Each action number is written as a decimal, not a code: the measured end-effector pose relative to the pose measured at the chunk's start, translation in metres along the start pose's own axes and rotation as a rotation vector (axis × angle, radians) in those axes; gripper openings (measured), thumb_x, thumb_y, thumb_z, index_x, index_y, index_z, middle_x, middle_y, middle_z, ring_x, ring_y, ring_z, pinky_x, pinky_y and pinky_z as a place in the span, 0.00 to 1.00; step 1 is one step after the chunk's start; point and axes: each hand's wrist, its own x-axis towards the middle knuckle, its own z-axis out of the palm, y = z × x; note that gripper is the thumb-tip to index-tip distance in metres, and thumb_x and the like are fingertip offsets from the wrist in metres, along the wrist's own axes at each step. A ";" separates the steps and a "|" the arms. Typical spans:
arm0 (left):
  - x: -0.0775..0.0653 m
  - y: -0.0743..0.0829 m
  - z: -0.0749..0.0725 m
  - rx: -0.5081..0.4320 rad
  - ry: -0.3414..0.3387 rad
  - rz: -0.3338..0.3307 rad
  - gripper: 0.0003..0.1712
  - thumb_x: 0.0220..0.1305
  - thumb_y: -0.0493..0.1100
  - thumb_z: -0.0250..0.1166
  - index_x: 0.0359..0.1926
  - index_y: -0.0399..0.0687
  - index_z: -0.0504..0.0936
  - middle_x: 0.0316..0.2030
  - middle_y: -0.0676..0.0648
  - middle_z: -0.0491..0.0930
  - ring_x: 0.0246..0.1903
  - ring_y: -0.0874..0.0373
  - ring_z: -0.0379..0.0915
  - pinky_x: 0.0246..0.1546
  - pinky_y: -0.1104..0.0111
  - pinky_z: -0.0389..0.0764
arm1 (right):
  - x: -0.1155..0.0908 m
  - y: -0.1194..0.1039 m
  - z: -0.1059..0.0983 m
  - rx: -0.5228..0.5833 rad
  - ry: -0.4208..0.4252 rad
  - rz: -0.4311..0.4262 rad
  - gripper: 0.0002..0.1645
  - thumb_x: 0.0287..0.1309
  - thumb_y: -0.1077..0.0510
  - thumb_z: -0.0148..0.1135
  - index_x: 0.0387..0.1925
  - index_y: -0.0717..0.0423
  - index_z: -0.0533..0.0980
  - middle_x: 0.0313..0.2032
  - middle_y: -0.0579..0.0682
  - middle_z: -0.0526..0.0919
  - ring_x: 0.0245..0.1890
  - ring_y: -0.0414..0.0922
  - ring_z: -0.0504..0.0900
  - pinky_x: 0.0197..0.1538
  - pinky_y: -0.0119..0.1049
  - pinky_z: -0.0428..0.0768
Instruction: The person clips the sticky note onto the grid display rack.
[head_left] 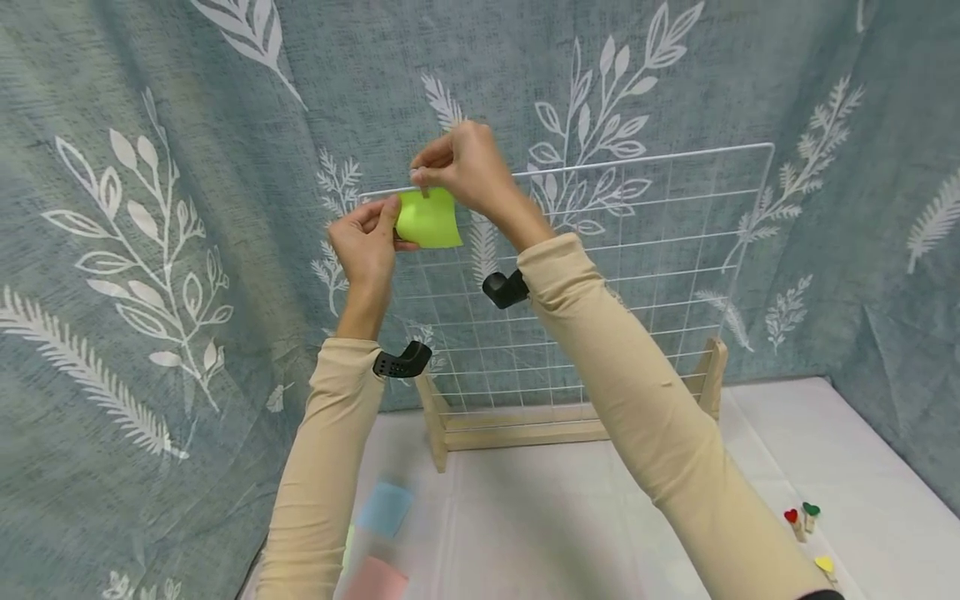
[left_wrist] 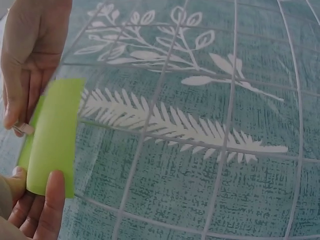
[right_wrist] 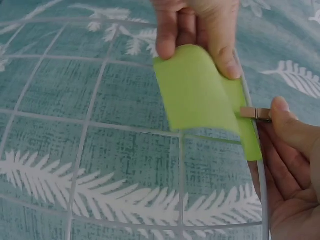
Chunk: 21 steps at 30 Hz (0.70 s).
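A lime-green paper square [head_left: 429,221] lies against the top left of a white wire grid panel [head_left: 645,242], its sheet bowed. My left hand [head_left: 367,237] pinches the paper's left side between thumb and fingers. At the upper edge, my right hand [head_left: 472,167] pinches a small wooden clothespin [right_wrist: 255,113] by its tail end. In the right wrist view the pin's jaws overlap the paper and the grid's top wire. Part of the right hand [left_wrist: 32,70] shows behind the paper in the left wrist view.
A wooden stand [head_left: 525,429] holds the grid upright on a white-covered table [head_left: 525,517]. Blue [head_left: 386,508] and pink [head_left: 377,579] paper squares lie at front left. Heart-topped clothespins, one red [head_left: 792,518], one green [head_left: 810,510], one yellow [head_left: 825,567], lie at right. Patterned curtain [head_left: 225,292] hangs behind.
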 end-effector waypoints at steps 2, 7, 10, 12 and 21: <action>0.000 0.000 0.002 -0.003 -0.006 -0.001 0.17 0.64 0.42 0.66 0.45 0.31 0.85 0.40 0.33 0.84 0.22 0.59 0.82 0.21 0.72 0.85 | 0.000 0.003 0.000 0.018 0.009 -0.003 0.10 0.59 0.58 0.69 0.41 0.59 0.86 0.34 0.51 0.89 0.34 0.39 0.86 0.41 0.25 0.84; -0.001 -0.001 0.004 -0.010 -0.003 0.034 0.17 0.65 0.42 0.66 0.44 0.30 0.85 0.35 0.36 0.85 0.20 0.59 0.81 0.20 0.71 0.85 | 0.001 0.004 0.001 0.020 -0.001 -0.010 0.10 0.58 0.59 0.70 0.41 0.59 0.86 0.34 0.52 0.89 0.34 0.39 0.86 0.40 0.25 0.84; -0.001 -0.002 0.005 -0.017 0.002 0.051 0.16 0.65 0.42 0.65 0.45 0.30 0.85 0.34 0.38 0.85 0.21 0.59 0.81 0.21 0.71 0.85 | 0.001 0.002 0.001 0.004 -0.007 0.005 0.11 0.58 0.58 0.70 0.42 0.59 0.86 0.35 0.52 0.89 0.35 0.40 0.86 0.41 0.25 0.84; -0.001 -0.004 0.006 -0.019 0.007 0.068 0.16 0.65 0.41 0.65 0.45 0.30 0.85 0.34 0.37 0.85 0.21 0.59 0.81 0.21 0.71 0.86 | 0.001 0.002 0.002 -0.015 -0.009 0.017 0.12 0.59 0.57 0.70 0.43 0.58 0.86 0.36 0.51 0.89 0.36 0.39 0.86 0.42 0.25 0.84; -0.002 -0.004 0.005 -0.046 0.019 0.090 0.14 0.64 0.41 0.67 0.42 0.32 0.86 0.34 0.37 0.85 0.20 0.59 0.81 0.20 0.72 0.85 | -0.004 0.002 -0.001 -0.027 0.004 0.004 0.16 0.59 0.56 0.69 0.47 0.59 0.84 0.42 0.52 0.88 0.41 0.41 0.86 0.45 0.25 0.83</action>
